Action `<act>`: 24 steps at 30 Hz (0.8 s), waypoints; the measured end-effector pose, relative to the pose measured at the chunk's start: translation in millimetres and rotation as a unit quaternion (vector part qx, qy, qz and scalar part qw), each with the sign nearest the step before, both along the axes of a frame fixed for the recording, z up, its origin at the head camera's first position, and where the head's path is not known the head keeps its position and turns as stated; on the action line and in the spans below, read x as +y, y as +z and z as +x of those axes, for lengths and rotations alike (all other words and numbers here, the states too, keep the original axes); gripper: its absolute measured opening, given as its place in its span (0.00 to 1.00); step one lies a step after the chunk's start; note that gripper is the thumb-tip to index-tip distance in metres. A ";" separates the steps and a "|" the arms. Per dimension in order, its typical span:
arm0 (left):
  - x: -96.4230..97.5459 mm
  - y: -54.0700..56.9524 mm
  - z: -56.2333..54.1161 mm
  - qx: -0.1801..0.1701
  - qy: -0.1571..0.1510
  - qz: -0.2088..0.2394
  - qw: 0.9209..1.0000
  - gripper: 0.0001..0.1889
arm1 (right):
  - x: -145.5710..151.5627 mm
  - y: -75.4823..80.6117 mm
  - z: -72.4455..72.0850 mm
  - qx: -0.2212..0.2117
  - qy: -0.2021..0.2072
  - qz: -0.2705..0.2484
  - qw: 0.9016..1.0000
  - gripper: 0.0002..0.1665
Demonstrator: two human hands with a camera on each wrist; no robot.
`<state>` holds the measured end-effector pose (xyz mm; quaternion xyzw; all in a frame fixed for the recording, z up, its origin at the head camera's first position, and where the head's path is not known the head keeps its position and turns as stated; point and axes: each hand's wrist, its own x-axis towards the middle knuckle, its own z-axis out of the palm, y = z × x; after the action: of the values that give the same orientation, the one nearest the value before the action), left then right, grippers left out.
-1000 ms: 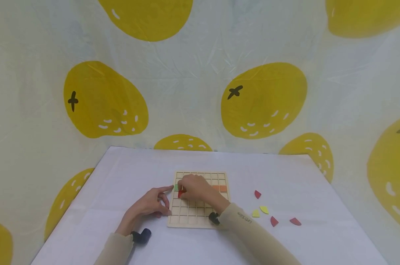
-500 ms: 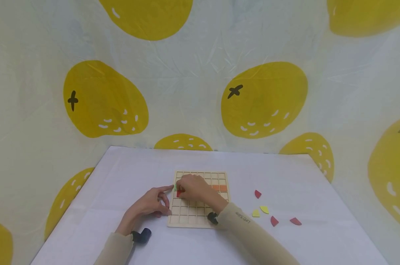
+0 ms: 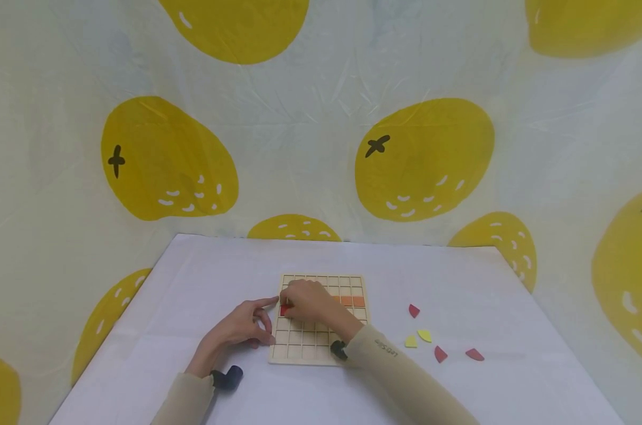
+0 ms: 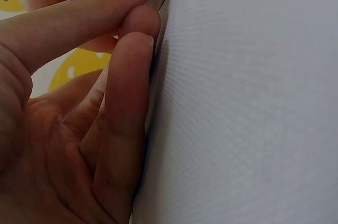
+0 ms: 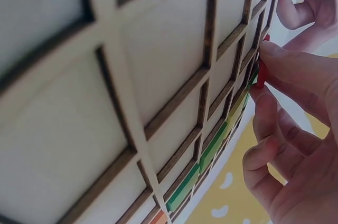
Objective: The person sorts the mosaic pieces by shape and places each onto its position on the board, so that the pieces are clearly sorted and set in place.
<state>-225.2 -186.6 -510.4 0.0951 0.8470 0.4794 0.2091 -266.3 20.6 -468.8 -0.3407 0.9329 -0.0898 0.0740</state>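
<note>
My right hand (image 3: 308, 302) pinches a red tile (image 5: 261, 73) between thumb and fingertips, over the left side of the wooden grid board (image 3: 302, 353). In the head view the red tile lies just below the row that holds orange tiles (image 3: 353, 301). Green tiles (image 5: 182, 188) further along that row show in the right wrist view; my right hand hides them in the head view. My left hand (image 3: 242, 323) rests at the board's left side, its extended index fingertip and its thumb at the edge and the other fingers loosely bent.
To the right of the board lie loose quarter-round pieces: red ones, such as the far red piece (image 3: 413, 310), and two yellow ones, including a yellow piece (image 3: 424, 336). A white cloth (image 3: 225, 260) covers the table, and a lemon-print curtain (image 3: 300, 147) hangs behind it.
My right hand has shifted slightly left with the red tile, which now sits at the board's left column. More of the orange row is uncovered. My left hand stays in place.
</note>
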 end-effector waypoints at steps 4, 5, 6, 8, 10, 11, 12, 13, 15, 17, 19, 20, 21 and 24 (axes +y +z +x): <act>-0.4 0.1 -0.1 0.004 -0.004 0.003 1.000 0.51 | -0.7 -0.8 0.1 -0.001 -0.001 -0.004 1.000 0.12; -0.4 0.2 -0.1 0.004 -0.005 0.003 1.000 0.51 | -0.8 -1.1 0.1 -0.001 -0.001 -0.004 1.000 0.12; -0.5 0.4 0.1 0.005 -0.005 0.003 1.000 0.51 | -0.9 -1.4 0.2 0.001 -0.001 -0.003 1.000 0.12; -0.3 1.0 0.5 0.005 -0.005 0.003 1.000 0.51 | -1.2 -1.7 0.0 0.001 -0.001 -0.005 1.000 0.12; -0.2 1.2 0.7 0.003 -0.003 0.002 1.000 0.51 | -1.1 -2.4 -0.1 0.002 0.000 -0.006 1.000 0.12; -0.1 1.3 0.6 0.003 -0.002 0.001 1.000 0.51 | -1.2 -2.2 0.0 0.003 0.001 -0.007 1.000 0.12; -0.1 1.2 0.6 0.003 -0.002 0.001 1.000 0.51 | -1.2 -2.4 0.1 0.004 0.002 -0.007 1.000 0.11; 0.0 1.1 0.5 0.003 -0.002 0.000 1.000 0.51 | -1.3 -2.7 -0.1 0.004 0.002 -0.009 1.000 0.11; -0.2 0.7 0.2 0.003 -0.002 0.000 1.000 0.51 | -1.4 -3.0 0.1 0.006 0.003 -0.010 1.000 0.11; -0.3 0.7 0.0 0.004 -0.003 -0.001 1.000 0.51 | -1.6 -3.3 -0.1 0.007 0.004 -0.011 1.000 0.10; -0.4 0.7 0.1 0.005 -0.003 -0.001 1.000 0.51 | -1.9 -4.7 -1.0 0.007 0.005 -0.011 1.000 0.10; -0.4 0.9 0.2 0.005 -0.004 -0.001 1.000 0.51 | -2.0 -5.2 -1.4 0.008 0.005 -0.010 1.000 0.10; -0.4 1.1 0.3 0.006 -0.005 -0.001 1.000 0.51 | -2.1 -5.6 -1.7 0.009 0.005 -0.009 1.000 0.09; -0.5 1.5 0.5 0.006 -0.005 -0.001 1.000 0.51 | -2.2 -5.8 -2.2 0.009 0.003 -0.009 1.000 0.09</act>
<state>-224.7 -187.1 -508.9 0.1022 0.8482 0.4769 0.2065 -268.5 18.4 -474.6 -0.3452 0.9316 -0.0951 0.0622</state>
